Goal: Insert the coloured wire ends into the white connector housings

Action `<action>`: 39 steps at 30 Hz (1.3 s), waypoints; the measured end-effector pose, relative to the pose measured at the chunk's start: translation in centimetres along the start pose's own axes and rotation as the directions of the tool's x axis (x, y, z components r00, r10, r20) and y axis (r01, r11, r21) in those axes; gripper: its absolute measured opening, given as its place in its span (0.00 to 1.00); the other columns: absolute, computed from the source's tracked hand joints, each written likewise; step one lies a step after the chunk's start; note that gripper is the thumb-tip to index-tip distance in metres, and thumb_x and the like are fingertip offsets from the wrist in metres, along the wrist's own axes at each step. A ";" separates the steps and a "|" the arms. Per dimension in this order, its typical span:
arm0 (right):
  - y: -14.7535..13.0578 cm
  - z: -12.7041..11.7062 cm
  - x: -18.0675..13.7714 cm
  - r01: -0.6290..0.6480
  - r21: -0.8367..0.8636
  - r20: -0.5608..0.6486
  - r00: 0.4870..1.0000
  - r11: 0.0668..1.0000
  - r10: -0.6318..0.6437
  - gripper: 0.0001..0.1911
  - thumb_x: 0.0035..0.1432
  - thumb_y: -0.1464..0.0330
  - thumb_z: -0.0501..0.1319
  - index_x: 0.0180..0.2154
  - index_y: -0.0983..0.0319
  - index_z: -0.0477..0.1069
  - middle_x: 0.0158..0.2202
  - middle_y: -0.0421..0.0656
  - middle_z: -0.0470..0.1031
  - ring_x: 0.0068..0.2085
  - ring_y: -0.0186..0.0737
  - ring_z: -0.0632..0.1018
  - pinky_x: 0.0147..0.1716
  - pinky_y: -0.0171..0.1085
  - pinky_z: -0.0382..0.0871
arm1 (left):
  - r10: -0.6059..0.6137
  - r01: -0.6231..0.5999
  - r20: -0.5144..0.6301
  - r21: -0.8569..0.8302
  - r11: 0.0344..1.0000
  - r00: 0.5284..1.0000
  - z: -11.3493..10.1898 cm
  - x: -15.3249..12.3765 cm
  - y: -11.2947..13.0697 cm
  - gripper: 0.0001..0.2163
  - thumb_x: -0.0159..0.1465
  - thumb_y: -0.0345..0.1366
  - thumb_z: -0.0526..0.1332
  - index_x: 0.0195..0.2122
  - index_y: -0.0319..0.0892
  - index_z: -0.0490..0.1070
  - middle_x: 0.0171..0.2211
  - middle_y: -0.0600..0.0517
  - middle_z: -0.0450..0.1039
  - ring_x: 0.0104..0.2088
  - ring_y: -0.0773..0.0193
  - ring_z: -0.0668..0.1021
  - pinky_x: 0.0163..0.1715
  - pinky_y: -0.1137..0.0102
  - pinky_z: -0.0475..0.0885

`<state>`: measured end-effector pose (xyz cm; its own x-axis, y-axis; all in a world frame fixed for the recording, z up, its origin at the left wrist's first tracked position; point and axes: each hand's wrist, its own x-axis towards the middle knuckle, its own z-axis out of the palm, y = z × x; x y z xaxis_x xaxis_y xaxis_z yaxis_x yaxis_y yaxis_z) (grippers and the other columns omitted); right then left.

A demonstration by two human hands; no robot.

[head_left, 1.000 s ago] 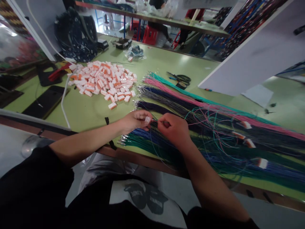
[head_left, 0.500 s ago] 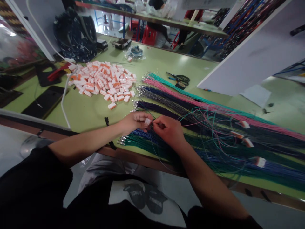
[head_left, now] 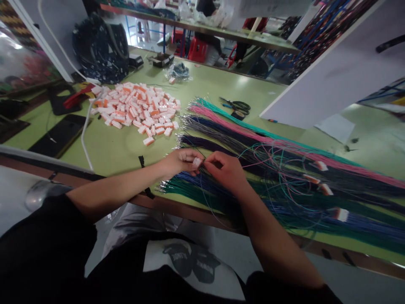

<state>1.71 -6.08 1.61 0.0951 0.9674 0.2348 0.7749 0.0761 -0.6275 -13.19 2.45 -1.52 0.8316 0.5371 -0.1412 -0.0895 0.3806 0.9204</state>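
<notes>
Pinched in my left hand (head_left: 184, 162) is a small white connector housing (head_left: 197, 161). My right hand (head_left: 227, 168) is closed just to its right, finger and thumb gripping a thin dark wire that meets the housing; how far the wire sits inside is too small to tell. One loose wire (head_left: 205, 195) hangs in a curve below my hands. Under and around them lie bundles of cut wires: dark blue, blue, a green bundle (head_left: 180, 187), a pink bundle (head_left: 218, 116) and a teal bundle (head_left: 209, 103), their bare tips toward the left.
A pile of white-and-orange connectors (head_left: 136, 105) lies at the left. Wired connectors (head_left: 325, 189) rest among tangled wires on the right. Scissors (head_left: 237, 106), a phone (head_left: 58, 135), a white cable (head_left: 85, 131) and a dark patterned bag (head_left: 101, 48) surround the work. A white panel (head_left: 322, 71) stands at the right.
My right hand has eased slightly, its fingers a little less curled beside the connector housing. My left hand holds the housing in nearly the same place. The view has shifted slightly.
</notes>
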 end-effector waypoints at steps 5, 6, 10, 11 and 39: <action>0.2 -0.4 0.4 0.015 -0.007 0.030 0.999 1.000 -0.015 0.07 0.52 0.68 0.56 0.24 0.61 0.69 0.24 0.38 0.72 0.26 0.32 0.69 0.29 0.32 0.60 | 0.013 -0.013 -0.015 0.018 1.000 1.000 0.1 0.0 0.2 0.10 0.49 0.28 0.66 0.33 0.37 0.70 0.22 0.56 0.72 0.23 0.70 0.75 0.24 0.74 0.70; 0.3 -0.7 0.6 0.026 -0.011 0.046 0.999 1.000 -0.025 0.07 0.52 0.68 0.56 0.24 0.61 0.69 0.24 0.38 0.72 0.27 0.33 0.70 0.30 0.33 0.61 | 0.018 -0.018 -0.014 0.032 0.999 1.000 0.1 -0.1 0.2 0.10 0.50 0.28 0.65 0.34 0.37 0.71 0.22 0.55 0.72 0.23 0.70 0.75 0.24 0.74 0.70; 0.7 -1.9 0.9 0.050 -0.029 0.051 0.998 0.998 -0.049 0.07 0.53 0.67 0.56 0.26 0.61 0.70 0.29 0.41 0.73 0.33 0.36 0.72 0.34 0.35 0.63 | 0.058 -0.056 -0.031 0.073 0.996 0.998 0.2 0.0 0.6 0.09 0.51 0.27 0.64 0.35 0.38 0.70 0.22 0.56 0.71 0.23 0.70 0.74 0.24 0.74 0.69; 0.7 -2.0 0.8 0.044 -0.027 0.044 0.998 0.999 -0.043 0.08 0.54 0.66 0.55 0.28 0.61 0.70 0.31 0.42 0.74 0.34 0.37 0.73 0.36 0.36 0.64 | 0.080 -0.076 -0.048 0.084 0.994 0.996 0.2 0.0 0.7 0.10 0.51 0.26 0.63 0.35 0.39 0.70 0.22 0.56 0.71 0.23 0.70 0.74 0.23 0.74 0.69; 2.1 -2.2 1.3 -0.075 -0.292 -0.007 0.997 0.953 0.076 0.10 0.55 0.74 0.50 0.32 0.63 0.70 0.33 0.50 0.78 0.32 0.42 0.77 0.30 0.36 0.63 | 0.519 -0.210 -0.228 0.728 0.653 0.823 7.9 4.0 2.3 0.14 0.61 0.38 0.57 0.19 0.41 0.61 0.20 0.55 0.62 0.26 0.66 0.68 0.27 0.72 0.58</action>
<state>4.79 -5.18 2.21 0.1584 0.9686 0.1916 0.9141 -0.0705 -0.3992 -5.73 -0.52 2.89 0.5131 0.8119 0.2784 0.1660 -0.4122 0.8959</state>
